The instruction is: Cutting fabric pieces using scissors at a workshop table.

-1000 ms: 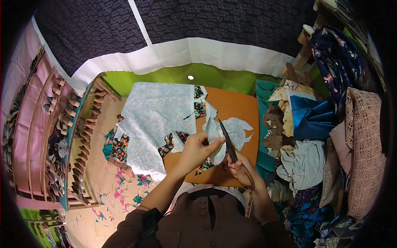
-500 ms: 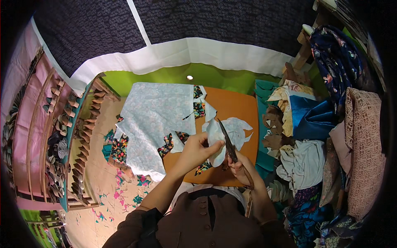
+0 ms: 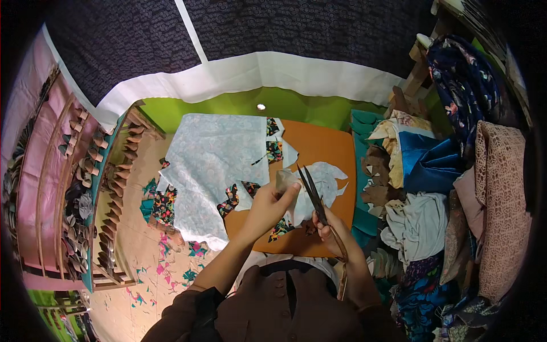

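My left hand (image 3: 272, 206) pinches a small cut piece of pale fabric (image 3: 286, 181) above the orange table (image 3: 319, 137). In my right hand (image 3: 330, 225) is a large pair of dark scissors (image 3: 314, 196), blades slightly apart and tips pointing away from me, just right of the piece. Under and beyond my hands lie white fabric scraps (image 3: 326, 178). A large sheet of fabric (image 3: 216, 159), its pale underside up, covers the table's left part; dark floral print shows at its edges.
A rack of wooden shoe lasts (image 3: 117, 194) stands at the left. Colourful offcuts (image 3: 162, 265) litter the floor beside the table. Piled fabrics, including a blue satin cloth (image 3: 427, 159) and a white cloth (image 3: 419, 225), crowd the right side. A green wall (image 3: 228, 104) rises behind.
The fabric piece in my left hand has turned and moved slightly left, away from the scissors. The scissor blades have opened a little.
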Demonstrator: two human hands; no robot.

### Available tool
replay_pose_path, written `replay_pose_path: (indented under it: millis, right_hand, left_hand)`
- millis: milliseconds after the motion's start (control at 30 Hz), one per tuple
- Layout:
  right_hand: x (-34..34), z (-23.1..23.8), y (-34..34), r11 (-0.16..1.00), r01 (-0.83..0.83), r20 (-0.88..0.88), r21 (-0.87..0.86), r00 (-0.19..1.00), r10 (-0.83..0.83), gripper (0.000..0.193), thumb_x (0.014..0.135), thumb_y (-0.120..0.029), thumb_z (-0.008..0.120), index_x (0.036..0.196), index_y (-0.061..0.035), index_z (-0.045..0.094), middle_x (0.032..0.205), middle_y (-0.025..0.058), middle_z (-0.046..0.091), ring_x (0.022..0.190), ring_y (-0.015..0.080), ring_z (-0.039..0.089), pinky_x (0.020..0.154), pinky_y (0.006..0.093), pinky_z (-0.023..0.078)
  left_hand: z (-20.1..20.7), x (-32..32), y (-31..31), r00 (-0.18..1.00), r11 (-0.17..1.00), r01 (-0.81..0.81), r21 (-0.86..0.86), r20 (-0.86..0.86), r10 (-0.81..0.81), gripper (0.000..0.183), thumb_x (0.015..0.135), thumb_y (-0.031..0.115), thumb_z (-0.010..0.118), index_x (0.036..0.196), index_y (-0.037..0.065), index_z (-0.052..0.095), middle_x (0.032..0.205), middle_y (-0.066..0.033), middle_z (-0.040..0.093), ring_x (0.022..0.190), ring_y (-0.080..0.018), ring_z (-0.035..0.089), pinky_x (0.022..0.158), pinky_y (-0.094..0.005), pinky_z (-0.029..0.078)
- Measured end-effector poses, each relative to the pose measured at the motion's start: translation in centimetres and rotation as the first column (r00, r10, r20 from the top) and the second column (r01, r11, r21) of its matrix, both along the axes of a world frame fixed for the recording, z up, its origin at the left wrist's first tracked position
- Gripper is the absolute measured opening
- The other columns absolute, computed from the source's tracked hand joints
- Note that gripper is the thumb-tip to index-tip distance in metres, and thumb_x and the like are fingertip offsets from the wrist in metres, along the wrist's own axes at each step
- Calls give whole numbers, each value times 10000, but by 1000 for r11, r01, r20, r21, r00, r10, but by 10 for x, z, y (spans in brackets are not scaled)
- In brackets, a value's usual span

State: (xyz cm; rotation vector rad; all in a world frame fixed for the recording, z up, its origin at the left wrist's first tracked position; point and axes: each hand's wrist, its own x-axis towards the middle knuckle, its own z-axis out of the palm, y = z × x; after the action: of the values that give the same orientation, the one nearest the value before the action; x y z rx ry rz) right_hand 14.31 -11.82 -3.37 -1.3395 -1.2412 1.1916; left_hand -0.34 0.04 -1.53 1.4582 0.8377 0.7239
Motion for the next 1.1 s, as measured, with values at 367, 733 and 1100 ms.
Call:
replay_pose_path:
  millis: [367, 733, 1100]
  right_hand:
    - [-2, 3, 1, 999, 33, 206, 35, 978, -40, 504, 762, -458, 577, 890, 9, 436, 751, 137, 522, 668, 238, 529, 594, 314, 411]
    - [-4, -2, 5, 995, 50, 215, 87, 974, -68, 535, 771, -480, 552, 922, 16, 423, 745, 136, 520, 694, 235, 529, 607, 313, 413]
    - [-2, -6, 5, 998, 17, 83, 62, 996, -22, 498, 805, -484, 500, 865, 1, 406, 645, 91, 442, 572, 178, 434, 527, 302, 359]
  left_hand:
    - [9, -1, -5, 996, 998, 59, -10, -65, -60, 261, 866, 235, 501, 745, 4, 525, 547, 3, 492, 506, -41, 414, 452, -221, 326]
    - [10, 2, -5, 976, 985, 17, 173, -216, 21, 266, 846, 217, 543, 696, -3, 545, 527, 20, 476, 495, -29, 411, 441, -215, 316]
    - [6, 4, -4, 988, 993, 14, 120, -153, 4, 328, 826, 273, 546, 678, -19, 532, 453, -67, 448, 427, -80, 388, 409, -277, 324]
